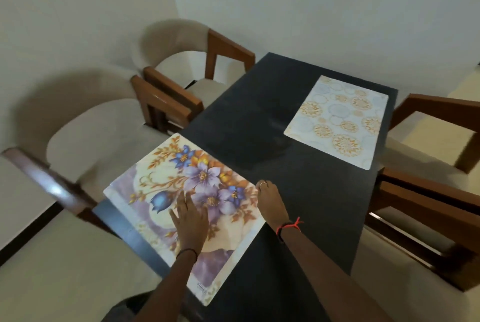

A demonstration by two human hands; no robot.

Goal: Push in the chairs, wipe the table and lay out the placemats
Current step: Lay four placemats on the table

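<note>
Step in hand: laying floral mat [166, 192] at the counter's [298, 218] near-left corner. Mat lies skewed, and its left and near corners appear to overhang the counter edges.

Left hand [189, 223] is flat on the mat, fingers spread and released, pressing. Right hand [271, 202] is at the mat's right corner, fingers curled; cannot tell whether they pinch the edge.

Circle mat [337, 121] lies along the far-right edge.

To do well: lighten the left palm, pivot the mat parallel to the counter edge, slide it fully on, and match the circle mat's inset.
</note>
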